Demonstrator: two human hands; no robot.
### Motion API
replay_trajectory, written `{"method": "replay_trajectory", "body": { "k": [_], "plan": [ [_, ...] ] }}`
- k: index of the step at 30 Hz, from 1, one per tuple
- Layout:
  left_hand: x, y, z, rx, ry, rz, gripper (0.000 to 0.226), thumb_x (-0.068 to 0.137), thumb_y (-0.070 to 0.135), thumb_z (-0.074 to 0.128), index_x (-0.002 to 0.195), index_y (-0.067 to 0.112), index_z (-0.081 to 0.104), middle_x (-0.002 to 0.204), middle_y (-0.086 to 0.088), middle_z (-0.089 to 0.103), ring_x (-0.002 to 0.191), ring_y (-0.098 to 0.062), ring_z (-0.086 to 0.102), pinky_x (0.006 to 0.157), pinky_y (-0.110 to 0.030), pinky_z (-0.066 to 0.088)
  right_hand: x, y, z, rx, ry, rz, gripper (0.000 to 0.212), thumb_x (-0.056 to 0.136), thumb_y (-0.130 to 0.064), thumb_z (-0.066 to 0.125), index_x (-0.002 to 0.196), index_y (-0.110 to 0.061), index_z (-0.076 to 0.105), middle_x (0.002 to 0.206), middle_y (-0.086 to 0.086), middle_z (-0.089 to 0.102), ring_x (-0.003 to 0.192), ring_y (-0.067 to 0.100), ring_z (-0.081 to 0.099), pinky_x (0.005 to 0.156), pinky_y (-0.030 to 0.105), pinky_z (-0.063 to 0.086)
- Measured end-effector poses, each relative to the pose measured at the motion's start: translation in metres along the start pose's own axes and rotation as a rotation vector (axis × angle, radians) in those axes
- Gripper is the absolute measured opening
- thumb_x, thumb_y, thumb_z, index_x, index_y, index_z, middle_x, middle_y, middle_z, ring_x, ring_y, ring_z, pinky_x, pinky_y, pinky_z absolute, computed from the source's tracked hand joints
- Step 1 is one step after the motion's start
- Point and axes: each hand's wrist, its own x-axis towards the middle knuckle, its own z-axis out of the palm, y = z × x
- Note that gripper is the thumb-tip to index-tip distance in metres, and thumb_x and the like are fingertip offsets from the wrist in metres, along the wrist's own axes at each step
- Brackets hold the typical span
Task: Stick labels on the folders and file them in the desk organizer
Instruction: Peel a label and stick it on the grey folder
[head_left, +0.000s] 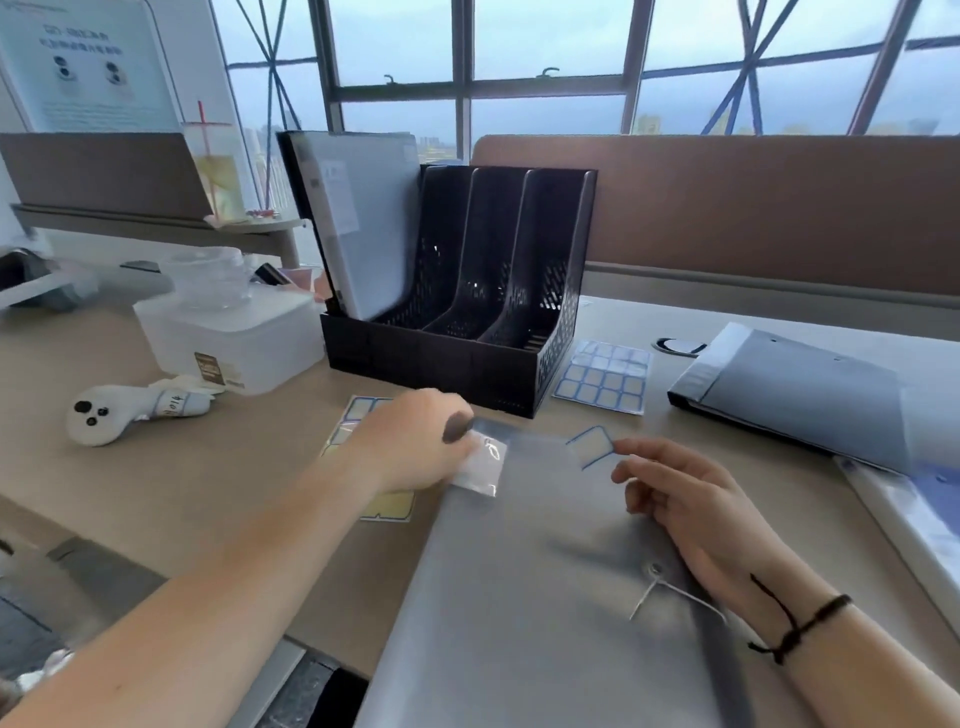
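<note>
Grey folder (519, 587) lies flat on the desk (182, 483).
Right hand (691, 499) pinches a blue-edged label (592, 446) over it; left hand (415, 441) presses the corner (finger position blurred).

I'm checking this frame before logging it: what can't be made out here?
- Head view: whether the blue-bordered label at the right hand already touches the grey folder; blur.
- The left hand covers much of the label sheet and its own fingertips.
- Print on the filed folder in the black desk organizer: too small.
- The grey folder's near end: cut off by the bottom edge.
</note>
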Motion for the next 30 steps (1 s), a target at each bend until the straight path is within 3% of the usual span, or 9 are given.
{"method": "replay_trajectory", "body": {
  "k": [2,5,8,12,20,25,30],
  "plan": [
    [0.007,0.027,0.009,0.027,-0.111,0.126,0.046,0.09,0.055,0.056,0.13,0.032,0.058,0.135,0.011,0.056,0.124,-0.015,0.053,0.104,-0.037,0.044,0.0,-0.004,0.0,0.06,0.023,0.023,0.029,0.068,-0.021,0.076,0.094,-0.009,0.078,0.083,0.013,0.065,0.065,0.021,0.051,0.066,0.032,0.041],
    [0.018,0.054,0.025,0.058,-0.227,0.21,0.06,0.089,0.063,0.055,0.141,0.036,0.045,0.148,0.013,0.043,0.137,-0.013,0.042,0.111,-0.036,0.037,0.001,-0.013,-0.007,0.117,0.103,0.038,0.029,0.075,-0.019,0.071,0.098,-0.003,0.076,0.084,0.012,0.065,0.063,0.021,0.054,0.064,0.033,0.042],
    [0.022,0.062,0.038,0.189,-0.27,0.25,0.064,0.088,0.071,0.043,0.142,0.037,0.042,0.149,0.011,0.045,0.14,-0.017,0.041,0.114,-0.045,0.032,0.006,-0.02,-0.018,0.153,0.224,0.049,0.015,0.085,-0.017,0.071,0.092,-0.005,0.075,0.08,0.01,0.064,0.06,0.019,0.052,0.06,0.032,0.04],
    [0.012,0.058,0.04,0.188,-0.248,0.206,0.066,0.087,0.076,0.036,0.144,0.043,0.037,0.148,0.014,0.04,0.137,-0.018,0.04,0.112,-0.04,0.034,0.013,-0.018,-0.027,0.186,0.355,0.107,0.021,0.093,-0.028,0.066,0.09,-0.007,0.071,0.073,0.008,0.062,0.056,0.019,0.05,0.054,0.031,0.044],
    [0.008,0.07,0.03,0.299,-0.231,0.085,0.073,0.08,0.084,0.034,0.14,0.043,0.038,0.135,0.006,0.045,0.13,-0.018,0.043,0.1,-0.039,0.042,0.011,-0.011,-0.007,0.259,0.253,0.185,0.045,0.095,-0.048,0.056,0.106,-0.007,0.07,0.078,0.013,0.062,0.057,0.022,0.052,0.08,0.046,0.056],
    [0.035,0.106,0.038,0.256,-0.276,0.08,0.075,0.075,0.087,0.044,0.13,0.037,0.051,0.13,0.002,0.049,0.125,-0.021,0.047,0.079,-0.037,0.038,0.009,-0.008,0.003,0.343,0.239,0.215,0.048,0.093,-0.053,0.055,0.117,-0.012,0.065,0.087,0.017,0.062,0.056,0.023,0.051,0.066,0.042,0.058],
    [0.057,0.123,0.044,0.217,-0.316,0.087,0.076,0.061,0.091,0.054,0.103,0.028,0.049,0.099,0.008,0.058,0.091,-0.019,0.057,0.069,-0.035,0.043,0.012,-0.009,-0.005,0.455,0.297,0.211,0.05,0.092,-0.053,0.056,0.119,-0.011,0.065,0.082,0.015,0.062,0.056,0.023,0.051,0.065,0.04,0.051]
  ]
}}
